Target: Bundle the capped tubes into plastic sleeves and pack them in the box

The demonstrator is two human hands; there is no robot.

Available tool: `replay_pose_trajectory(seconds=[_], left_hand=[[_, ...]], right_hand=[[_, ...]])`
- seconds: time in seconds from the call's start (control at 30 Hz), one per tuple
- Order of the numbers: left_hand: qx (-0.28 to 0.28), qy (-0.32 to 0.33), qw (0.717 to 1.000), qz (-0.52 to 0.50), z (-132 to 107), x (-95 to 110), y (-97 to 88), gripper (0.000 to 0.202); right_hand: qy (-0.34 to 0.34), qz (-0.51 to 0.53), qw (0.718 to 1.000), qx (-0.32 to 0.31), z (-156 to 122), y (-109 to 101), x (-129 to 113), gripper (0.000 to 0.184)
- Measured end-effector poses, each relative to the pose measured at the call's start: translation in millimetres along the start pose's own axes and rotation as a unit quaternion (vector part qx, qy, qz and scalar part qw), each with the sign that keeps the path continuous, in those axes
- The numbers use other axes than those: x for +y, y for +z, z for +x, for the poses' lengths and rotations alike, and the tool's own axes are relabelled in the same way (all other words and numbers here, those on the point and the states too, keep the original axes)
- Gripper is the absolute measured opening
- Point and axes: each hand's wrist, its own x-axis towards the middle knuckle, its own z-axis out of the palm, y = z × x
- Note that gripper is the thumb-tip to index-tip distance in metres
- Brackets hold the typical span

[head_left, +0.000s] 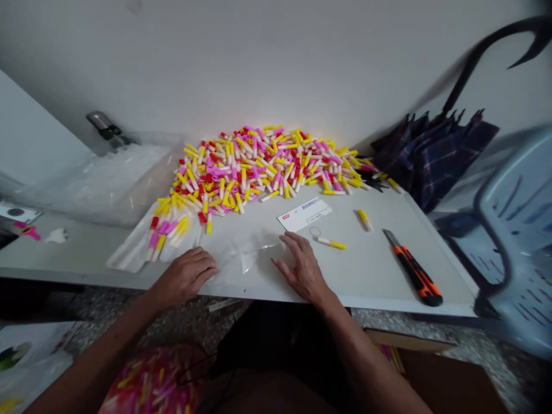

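Note:
My left hand rests palm down near the front edge of the white table, fingers curled onto the left side of a clear plastic bag. Flat on the bag's right side lies my right hand, fingers stretched and apart. A big heap of yellow, pink, red and white caps or small markers lies behind them. Filled clear bags of the same pieces lie just left of my left hand. One loose yellow marker and a small ring sit right of my right hand.
A white label card lies behind the bag. An orange box cutter lies at the right. A clear bin of plastic bags stands at the left, a folded dark umbrella at the back right, a blue plastic chair beyond.

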Motion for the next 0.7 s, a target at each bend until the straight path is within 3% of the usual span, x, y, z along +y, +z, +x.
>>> replay_pose_trajectory(seconds=[0.13,0.2,0.3,0.33,0.4,0.47,0.53,0.6,0.7], left_hand=[[0.064,0.040,0.993,0.086,-6.2,10.1,-17.5,0.015],[0.070,0.052,0.991,0.101,-6.4,11.8,-21.2,0.015],[0.058,0.073,0.992,0.087,-3.5,8.3,-17.9,0.014],[0.055,0.081,0.992,0.081,-1.9,6.2,-15.2,0.014],[0.049,0.095,0.992,0.067,1.6,1.5,-9.2,0.014],[0.046,0.112,0.991,0.052,4.1,-3.8,-4.0,0.016],[0.043,0.123,0.990,0.050,4.8,-10.8,0.2,0.019],[0.041,0.133,0.988,0.062,3.5,-19.9,4.3,0.022],[0.020,0.130,0.987,0.094,-0.5,-34.1,11.9,0.024]], right_hand=[[0.158,0.148,0.975,-0.039,29.3,4.8,-0.5,0.085],[0.212,0.251,0.943,-0.062,37.9,4.6,-0.5,0.087],[0.236,0.342,0.905,-0.096,38.3,3.6,0.1,0.071],[0.238,0.334,0.907,-0.099,35.8,3.3,0.5,0.064],[0.221,0.256,0.939,-0.066,29.9,3.2,1.5,0.055],[0.164,0.136,0.977,-0.012,25.8,4.4,2.8,0.057],[0.089,0.031,0.996,0.002,25.3,7.8,4.5,0.066],[0.042,-0.048,0.997,-0.049,27.9,13.1,6.5,0.066],[0.020,-0.147,0.980,-0.132,30.6,21.6,8.9,0.044]])
